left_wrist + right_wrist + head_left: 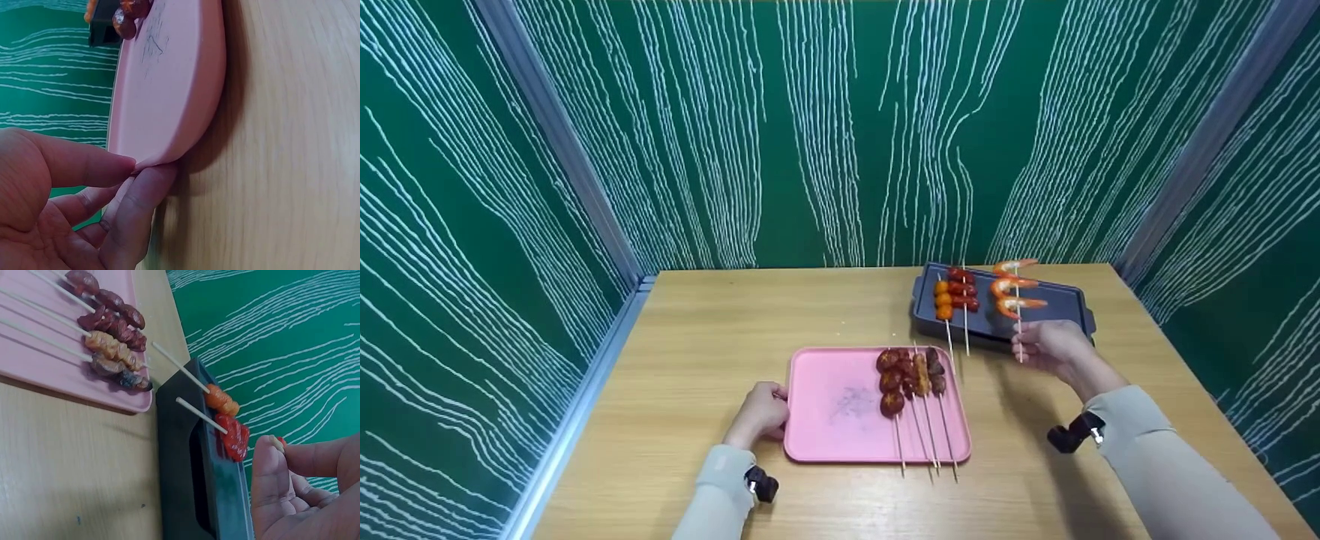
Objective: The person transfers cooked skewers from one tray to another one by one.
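My left hand pinches the left rim of a pink tray, thumb above and fingers below in the left wrist view. Several skewers lie on the tray's right half: dark red-brown round pieces, red meat, a golden-brown one and dark meat. Over the front edge of a dark grey grill pan, my right hand pinches the stick of a shrimp skewer. In the right wrist view the hand's fingers hide most of that skewer.
An orange-ball skewer and a red-piece skewer lie on the pan's left part, sticks jutting over its front edge. Green walls with white lines rise behind the wooden table and at both sides.
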A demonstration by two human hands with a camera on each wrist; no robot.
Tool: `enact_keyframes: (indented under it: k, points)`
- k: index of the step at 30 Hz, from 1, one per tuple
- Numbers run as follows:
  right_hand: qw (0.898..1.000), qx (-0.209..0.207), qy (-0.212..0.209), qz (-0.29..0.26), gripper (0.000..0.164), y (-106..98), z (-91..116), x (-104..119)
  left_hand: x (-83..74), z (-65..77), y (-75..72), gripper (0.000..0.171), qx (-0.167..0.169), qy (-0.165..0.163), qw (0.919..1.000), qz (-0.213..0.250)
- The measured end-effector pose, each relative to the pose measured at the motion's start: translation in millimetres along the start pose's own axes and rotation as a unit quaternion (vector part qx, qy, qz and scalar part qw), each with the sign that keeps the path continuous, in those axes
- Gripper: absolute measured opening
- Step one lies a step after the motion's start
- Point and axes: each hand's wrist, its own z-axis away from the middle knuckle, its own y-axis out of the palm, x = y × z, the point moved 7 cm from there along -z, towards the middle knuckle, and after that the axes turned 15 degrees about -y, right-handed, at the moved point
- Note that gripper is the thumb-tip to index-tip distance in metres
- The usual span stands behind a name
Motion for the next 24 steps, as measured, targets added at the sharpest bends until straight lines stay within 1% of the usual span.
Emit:
enact_keyframes:
  k: [5, 9, 14, 19, 24]
  points:
    - [1.0, -0.003, 0.003, -0.001, 0.013, 8.5, 1.4, 7.3, 1.2, -1.1, 0.9, 0.032, 0.004, -0.004, 1.0, 0.007]
    - [1.0, 0.007, -0.003, 0.017, 0.013, 18.1, 2.3, 12.6, 1.4, -1.5, 1.1, 0.03, 0.002, -0.01, 0.9999, 0.007]
    - [0.999, 0.02, -0.01, 0.03, 0.014, 31.8, 5.3, 18.3, 0.5, -1.1, 1.5, 0.029, 0.001, -0.005, 1.0, 0.003]
    - [0.998, 0.025, -0.008, 0.054, 0.017, 44.6, 7.6, 22.7, 0.3, -0.9, 1.2, 0.028, -0.005, -0.001, 1.0, -0.004]
    - [0.996, 0.038, -0.006, 0.082, 0.019, 58.0, 9.8, 26.3, 1.1, -1.5, 1.5, 0.03, -0.003, -0.003, 1.0, 0.004]
